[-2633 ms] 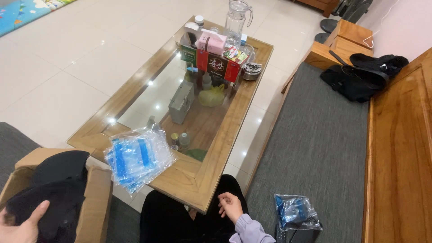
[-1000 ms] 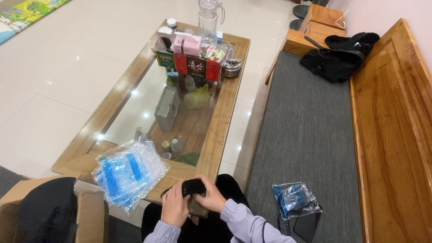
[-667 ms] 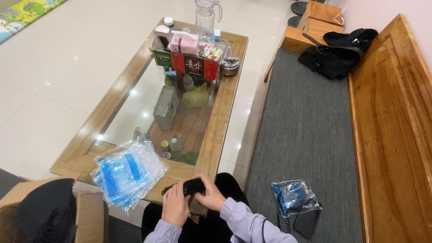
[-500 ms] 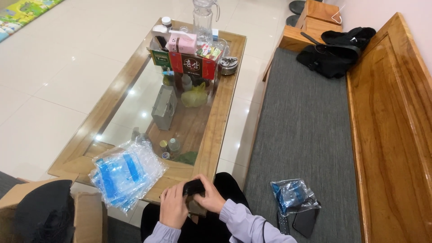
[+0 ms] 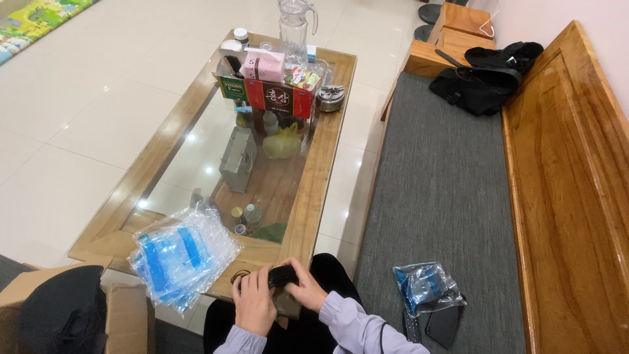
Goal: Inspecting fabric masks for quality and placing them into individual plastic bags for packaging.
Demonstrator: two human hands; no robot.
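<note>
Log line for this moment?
left hand: on black item | right hand: on black item | plastic bags: on table beside

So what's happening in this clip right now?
A seated person grips a small black object with both hands, left hand and right hand, at the near edge of a glass-topped wooden table. A stack of clear plastic bags with blue inserts lies beside them on the table. Another bagged item sits on the grey bench cushion.

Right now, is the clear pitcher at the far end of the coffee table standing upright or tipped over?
Upright. The clear pitcher stands on its base at the far end of the coffee table, handle to the side, behind the pink box.
</note>
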